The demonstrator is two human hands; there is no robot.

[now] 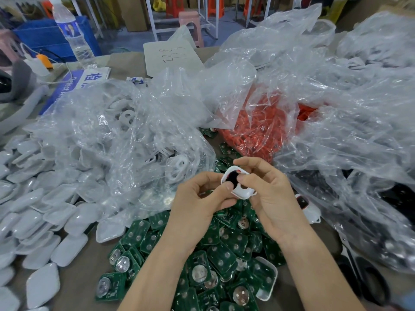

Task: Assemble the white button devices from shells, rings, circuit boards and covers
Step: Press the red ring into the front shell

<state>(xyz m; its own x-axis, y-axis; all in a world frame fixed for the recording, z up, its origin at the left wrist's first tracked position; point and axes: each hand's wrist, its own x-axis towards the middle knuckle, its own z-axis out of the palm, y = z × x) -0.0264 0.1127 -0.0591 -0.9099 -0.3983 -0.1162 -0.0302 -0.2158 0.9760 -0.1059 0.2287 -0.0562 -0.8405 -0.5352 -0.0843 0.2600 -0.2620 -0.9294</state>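
Head view shows one white shell (244, 192) held up between both hands, above the table (89, 261) and just in front of the bags. A dark insert (232, 177) sits in its upper half, with a small red spot at the top edge. The left hand (197, 199) pinches the near edge of the shell, thumb on top. The right hand (270, 190) is curled round the far side, its thumb pressing at the insert. In my judgement the insert is being seated. The risk is that it goes in crooked under uneven thumb pressure, or that the shell slips from the two pinches and drops. A dropped shell would land among the green circuit boards (224, 243) heaped directly below and be slow to recover. Whether the insert is fully home cannot be told, as the thumbs hide its edges. White covers (42, 212) lie in a wide spread at the left. A clear bag (125, 135) of white moulded pieces stands behind the left hand. A second bag holds orange-red parts (265, 131) behind the right hand. Loose plastic film from these bags overhangs the work area and crowds any reach for further parts. A second white unit (305, 206) lies just right of the right wrist. A water bottle (71, 34) stands far back at the left.
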